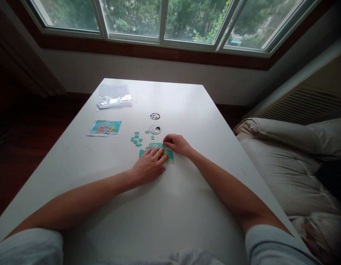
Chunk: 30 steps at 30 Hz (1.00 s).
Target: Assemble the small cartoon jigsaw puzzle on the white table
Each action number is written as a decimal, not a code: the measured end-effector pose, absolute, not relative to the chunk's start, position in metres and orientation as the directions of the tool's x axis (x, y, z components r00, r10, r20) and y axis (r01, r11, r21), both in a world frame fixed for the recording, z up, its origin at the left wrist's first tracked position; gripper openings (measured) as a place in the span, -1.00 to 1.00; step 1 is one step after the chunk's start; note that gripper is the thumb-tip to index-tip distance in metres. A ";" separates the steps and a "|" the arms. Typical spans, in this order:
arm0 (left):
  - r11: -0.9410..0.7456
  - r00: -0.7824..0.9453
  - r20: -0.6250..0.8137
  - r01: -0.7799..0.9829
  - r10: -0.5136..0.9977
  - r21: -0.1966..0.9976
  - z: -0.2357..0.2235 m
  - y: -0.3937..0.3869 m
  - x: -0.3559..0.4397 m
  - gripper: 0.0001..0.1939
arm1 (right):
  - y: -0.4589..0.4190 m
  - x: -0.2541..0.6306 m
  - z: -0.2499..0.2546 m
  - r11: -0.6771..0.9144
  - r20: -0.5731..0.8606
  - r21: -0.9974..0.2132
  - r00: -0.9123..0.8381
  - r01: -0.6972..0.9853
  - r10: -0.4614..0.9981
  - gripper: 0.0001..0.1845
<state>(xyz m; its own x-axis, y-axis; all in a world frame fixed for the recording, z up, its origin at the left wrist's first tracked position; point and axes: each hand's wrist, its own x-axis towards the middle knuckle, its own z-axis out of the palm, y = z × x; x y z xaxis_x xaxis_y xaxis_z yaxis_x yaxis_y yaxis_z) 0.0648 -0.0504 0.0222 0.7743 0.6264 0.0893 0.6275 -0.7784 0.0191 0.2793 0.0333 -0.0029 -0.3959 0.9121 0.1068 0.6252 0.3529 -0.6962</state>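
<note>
A partly joined jigsaw puzzle (169,158) in green with colourful figures lies on the white table. My left hand (150,163) rests flat on it, fingers stretched out, covering much of its middle. At the puzzle's upper right edge, my right hand (177,144) pinches with thumb and forefinger; a small puzzle piece seems to be at the fingertips, touching the edge. Several loose puzzle pieces (136,139) lie to the upper left of the puzzle. A single piece (152,137) sits just above it, and another piece (147,131) is a little farther off.
Beyond the puzzle lie two round metallic-looking discs (155,129). A picture sheet (106,127) with cartoon figures is on the left, and a clear plastic packet with papers (114,96) is at the far left. A beige sofa (270,158) stands right of the white table (187,106).
</note>
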 end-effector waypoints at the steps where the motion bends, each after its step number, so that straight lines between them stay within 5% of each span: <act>1: -0.778 0.774 0.090 0.628 0.627 0.019 0.022 -0.050 0.065 -0.50 | 0.033 0.279 -0.003 0.367 0.123 -0.679 -0.394 0.636 0.911 -0.93; 25: -0.776 0.772 0.092 0.630 0.629 0.019 0.023 -0.050 0.066 -0.51 | 0.034 0.274 -0.010 0.497 0.236 -0.536 -0.444 0.682 0.864 -0.92; 30: -0.773 0.769 0.080 0.635 0.634 0.015 0.021 -0.050 0.066 -0.50 | 0.036 0.277 -0.011 0.464 0.221 -0.607 -0.424 0.646 0.879 -0.93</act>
<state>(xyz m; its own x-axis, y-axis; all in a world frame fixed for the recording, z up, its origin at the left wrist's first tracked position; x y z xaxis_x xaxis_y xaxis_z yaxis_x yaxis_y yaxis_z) 0.0658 -0.0500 0.0210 0.7694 0.6338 0.0800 0.6348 -0.7725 0.0153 0.2767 0.0363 -0.0106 -0.4235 0.8786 0.2207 0.6457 0.4637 -0.6067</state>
